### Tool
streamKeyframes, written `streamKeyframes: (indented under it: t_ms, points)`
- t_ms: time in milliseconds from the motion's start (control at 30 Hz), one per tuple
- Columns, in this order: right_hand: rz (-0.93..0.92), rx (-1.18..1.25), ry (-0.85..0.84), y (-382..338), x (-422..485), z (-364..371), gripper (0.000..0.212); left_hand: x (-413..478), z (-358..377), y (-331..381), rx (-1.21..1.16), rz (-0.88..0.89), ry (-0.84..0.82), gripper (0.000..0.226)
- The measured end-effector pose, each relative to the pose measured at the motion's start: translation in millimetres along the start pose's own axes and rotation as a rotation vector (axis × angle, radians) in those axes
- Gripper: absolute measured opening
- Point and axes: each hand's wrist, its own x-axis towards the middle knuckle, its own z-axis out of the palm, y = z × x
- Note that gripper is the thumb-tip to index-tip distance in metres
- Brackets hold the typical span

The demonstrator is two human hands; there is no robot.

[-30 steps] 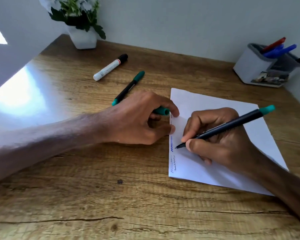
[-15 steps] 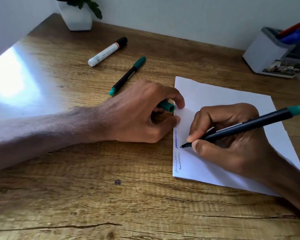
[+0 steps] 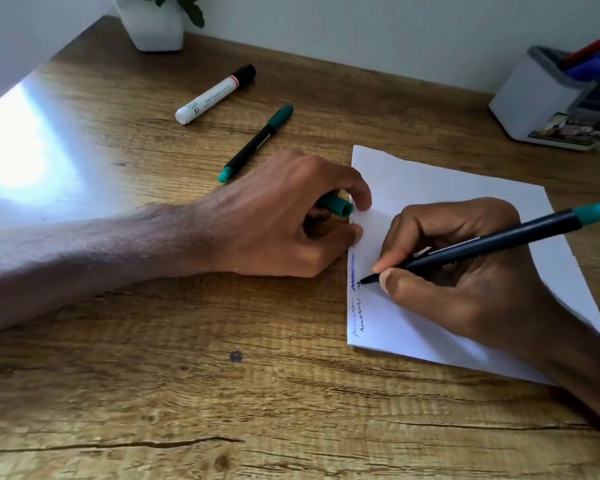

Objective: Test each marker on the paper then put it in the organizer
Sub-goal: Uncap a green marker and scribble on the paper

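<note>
Over the last second we see our view dip and draw closer, with the plant pot (image 3: 153, 29) and organizer (image 3: 534, 98) now cut by the frame's edges, while the right hand (image 3: 465, 282) has nudged the marker (image 3: 482, 249) tip inward on the paper (image 3: 430, 181) — a small dark mark (image 3: 359, 287) starting beside the blue squiggle (image 3: 352, 271).

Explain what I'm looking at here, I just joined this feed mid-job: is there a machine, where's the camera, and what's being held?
There is no machine: these are a person's two bare hands, filmed by one camera worn on the head, looking down at a wooden desk. The right hand holds a black marker with its tip on the paper, beside a few test squiggles. The left hand holds a green cap in its fingers at the paper's edge. Two more lie on the desk: a white marker and a green-capped marker. The organizer at the far right holds some pens.
</note>
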Motion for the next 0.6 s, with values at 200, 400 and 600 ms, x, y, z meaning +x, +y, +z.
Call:
streamKeyframes:
  t_ms: [200,400,600]
  points:
    - [-0.003,-0.011,0.005,-0.3,0.5,-0.9,0.005,0.4,0.4,0.2,0.0,0.007,0.003,0.034]
    - [0.003,-0.015,0.003,-0.1,0.7,-2.1,0.006,0.9,0.4,0.5,0.005,0.007,0.002,0.034]
    - [0.022,-0.003,0.011,-0.7,0.8,-1.4,0.004,0.4,0.3,1.0,0.011,0.006,0.001,0.034]
